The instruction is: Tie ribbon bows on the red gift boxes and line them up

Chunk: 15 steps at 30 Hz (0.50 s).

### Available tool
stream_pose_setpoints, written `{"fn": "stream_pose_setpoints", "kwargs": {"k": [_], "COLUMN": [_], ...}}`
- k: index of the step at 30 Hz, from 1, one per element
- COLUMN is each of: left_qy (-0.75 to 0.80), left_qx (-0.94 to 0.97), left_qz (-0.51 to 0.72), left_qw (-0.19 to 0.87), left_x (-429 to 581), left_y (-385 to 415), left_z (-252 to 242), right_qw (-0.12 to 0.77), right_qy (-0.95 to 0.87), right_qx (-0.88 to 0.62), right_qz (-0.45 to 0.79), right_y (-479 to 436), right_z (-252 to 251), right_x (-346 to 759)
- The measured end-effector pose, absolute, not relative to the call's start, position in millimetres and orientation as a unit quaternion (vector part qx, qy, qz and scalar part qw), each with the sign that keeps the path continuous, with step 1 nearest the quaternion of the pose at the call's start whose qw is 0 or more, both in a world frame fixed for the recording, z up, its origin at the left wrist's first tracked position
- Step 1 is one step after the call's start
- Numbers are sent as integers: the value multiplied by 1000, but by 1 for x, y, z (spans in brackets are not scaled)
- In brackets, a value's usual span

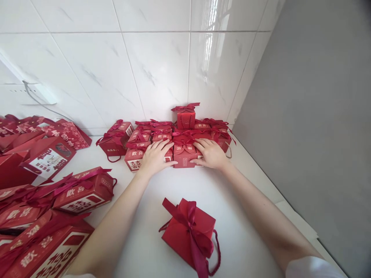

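White tiled wall (159,69) meets the table (139,224) at its back edge, and a grey panel (313,116) borders the right edge. Near the back edge, red ribboned boxes stand packed in rows as a block (179,138), with a top box (186,119) above them; that part looks largely in order. Still out of line are a side box (113,145) just left of the block and a loose box (181,239) set askew toward the near edge. More boxes (84,193) and bags (48,160) crowd the left edge, apparently not yet arranged.

Both grips are spread, thumbs apart from fingers: the left hand (156,156) and right hand (213,154) rest on the block's front row. Between them sits the front box (184,160), thumb tips beside its face. Whether they press it, I cannot tell. The loose box lies between the forearms, untouched.
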<state>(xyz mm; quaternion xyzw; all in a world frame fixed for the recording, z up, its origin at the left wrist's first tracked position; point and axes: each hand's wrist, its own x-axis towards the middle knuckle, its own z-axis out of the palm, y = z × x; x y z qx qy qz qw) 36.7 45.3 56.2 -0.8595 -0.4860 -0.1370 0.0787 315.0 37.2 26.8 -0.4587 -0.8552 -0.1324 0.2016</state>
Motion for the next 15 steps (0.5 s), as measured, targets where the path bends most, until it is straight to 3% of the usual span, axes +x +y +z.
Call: {"fn": "stream_pose_setpoints", "kwargs": {"k": [5, 11, 15], "left_qy": [-477, -502, -675], "left_qx": [-861, -839, -698], "left_qz": [-150, -153, -163], "left_qw": [91, 145, 175], "left_x": [41, 38, -17], "left_y": [28, -49, -104], "left_z": [68, 127, 161], "right_qw": [269, 398, 406], "right_qy": [-842, -809, -821], "right_qx": [-458, -423, -388], "right_qz": [-93, -94, -99], "right_y": [25, 2, -14], "right_z": [44, 82, 101], "right_x": [316, 307, 305]}}
